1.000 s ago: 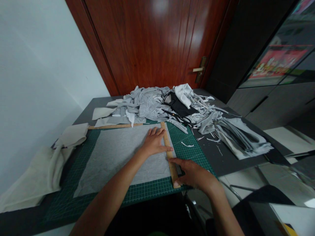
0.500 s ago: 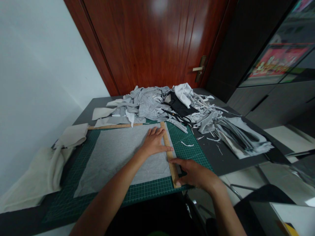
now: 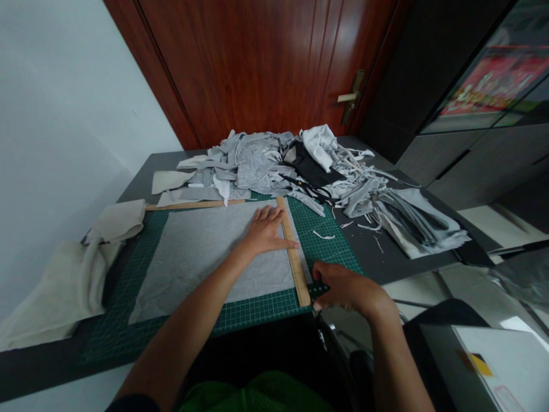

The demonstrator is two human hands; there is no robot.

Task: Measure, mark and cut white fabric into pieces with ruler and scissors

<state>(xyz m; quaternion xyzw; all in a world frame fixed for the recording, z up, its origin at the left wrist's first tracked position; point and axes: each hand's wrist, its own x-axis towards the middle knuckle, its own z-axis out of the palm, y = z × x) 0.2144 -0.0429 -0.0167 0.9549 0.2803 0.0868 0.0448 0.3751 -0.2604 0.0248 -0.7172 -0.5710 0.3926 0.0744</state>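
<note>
A sheet of light grey fabric point(image 3: 189, 252) lies on a green cutting mat point(image 3: 257, 306). A wooden ruler point(image 3: 293, 257) runs from back to front across the fabric's right side. My left hand point(image 3: 268, 232) rests on the fabric with its fingers spread, fingertips and thumb reaching onto the ruler. To the right of the ruler's front end, my right hand point(image 3: 343, 286) is curled around a small dark object with pale dots point(image 3: 318, 289); most of it is covered, and I cannot tell its kind.
A heap of grey fabric scraps point(image 3: 253, 166) lies behind the mat, with black-handled scissors point(image 3: 306, 186) on it. Folded grey fabric point(image 3: 422, 229) sits at the right, cream cloth point(image 3: 64, 280) at the left. Another wooden strip point(image 3: 195, 205) borders the mat's back edge.
My right hand has come off the ruler, shifted slightly right and closed around the dark dotted object. My left hand stays on the fabric and ruler. The camera view has tilted a little.
</note>
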